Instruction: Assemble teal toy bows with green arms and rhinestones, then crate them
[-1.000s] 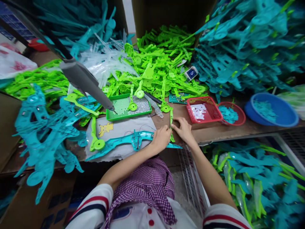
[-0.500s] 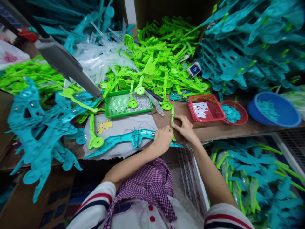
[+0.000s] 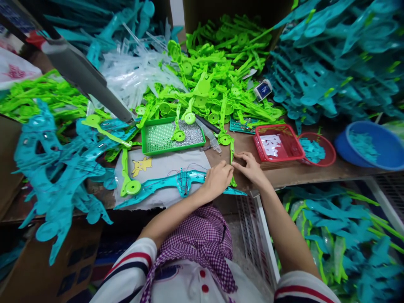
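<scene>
Both my hands meet on a green strip at the worktop (image 3: 315, 174) edge.

Teal bow frame (image 3: 176, 183) lies left of my grip, under the left hand (image 3: 217, 180); right hand (image 3: 252, 168) and left pinch the green strip (image 3: 232, 156) closed-fingered; red basket (image 3: 274, 142) sits just right.

White top (image 3: 186, 282) with red buttons, navy-and-red striped sleeves (image 3: 129, 265), purple checked scarf (image 3: 198, 240), bare forearms

Back of our bench: heaped green parts (image 3: 217, 63)
Our right: red basket (image 3: 275, 142), red bowl (image 3: 315, 149), blue basin (image 3: 369, 145)
Before us: green tray (image 3: 170, 136)
</scene>
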Motion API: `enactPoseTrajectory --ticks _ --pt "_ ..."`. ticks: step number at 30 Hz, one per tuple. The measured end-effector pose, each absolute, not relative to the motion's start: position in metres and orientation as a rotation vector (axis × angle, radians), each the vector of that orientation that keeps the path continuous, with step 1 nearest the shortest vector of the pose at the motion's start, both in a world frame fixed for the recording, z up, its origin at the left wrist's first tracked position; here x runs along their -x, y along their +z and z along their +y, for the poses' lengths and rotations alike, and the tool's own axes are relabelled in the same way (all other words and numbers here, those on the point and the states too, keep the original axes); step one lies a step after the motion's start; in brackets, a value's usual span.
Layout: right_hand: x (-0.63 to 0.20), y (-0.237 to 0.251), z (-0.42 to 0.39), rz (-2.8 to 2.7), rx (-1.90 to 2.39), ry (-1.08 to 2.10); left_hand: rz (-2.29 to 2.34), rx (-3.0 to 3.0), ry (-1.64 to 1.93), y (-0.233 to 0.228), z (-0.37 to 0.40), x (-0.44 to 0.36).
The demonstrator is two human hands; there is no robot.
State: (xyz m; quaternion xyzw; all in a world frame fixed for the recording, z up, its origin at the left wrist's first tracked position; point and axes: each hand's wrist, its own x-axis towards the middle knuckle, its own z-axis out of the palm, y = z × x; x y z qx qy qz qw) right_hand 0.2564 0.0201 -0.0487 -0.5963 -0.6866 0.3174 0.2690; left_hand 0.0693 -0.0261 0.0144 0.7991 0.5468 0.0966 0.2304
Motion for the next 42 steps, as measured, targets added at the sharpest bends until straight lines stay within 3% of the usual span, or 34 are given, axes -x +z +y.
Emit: enactPoseTrajectory --ticks 20,35,42 --pt "-0.245 -0.035 0.013 -1.886 1.747 0.743 1.339 -2.517 0.074 0.015 -0.050 -0.055" --pt "-0.244 -0.034 0.009 -1.946 1.746 0.691 1.391 -2.338 0.292 0.005 -0.048 -0.045" --pt "-0.243 -0.030 0.008 -1.953 1.765 0.693 1.326 -2.637 0.100 0.007 -0.051 -0.041"
